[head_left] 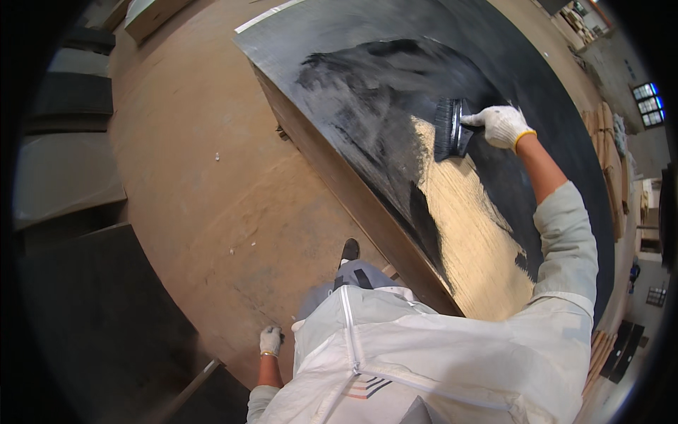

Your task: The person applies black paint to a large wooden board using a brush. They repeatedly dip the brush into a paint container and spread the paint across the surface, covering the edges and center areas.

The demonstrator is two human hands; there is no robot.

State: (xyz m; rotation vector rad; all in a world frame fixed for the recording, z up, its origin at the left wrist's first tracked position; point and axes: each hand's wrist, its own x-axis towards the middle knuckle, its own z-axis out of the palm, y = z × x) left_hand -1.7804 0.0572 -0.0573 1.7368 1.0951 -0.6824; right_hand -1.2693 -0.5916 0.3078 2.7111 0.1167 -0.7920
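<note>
My right hand [500, 127], in a white knitted glove with a yellow cuff, is closed round the handle of a wide paintbrush [448, 131]. The brush's dark bristles rest on a large panel [477, 233]. Black coating covers much of that panel, streaky and wet-looking in places. A bare, pale wood-coloured strip runs from under the brush toward my body. My left hand [270, 340], gloved in white too, hangs low at my side with its fingers curled in. It is apart from the panel, and nothing shows in it beyond a dark patch at the fingertips.
The panel tops a thick stack with a brown side [339, 180], close against my front. Dark boards [92, 311] and a pale wrapped stack [67, 173] stand at the left. Small white scraps lie on the brown floor [198, 205]. Long wooden pieces [609, 152] lie beyond at the right.
</note>
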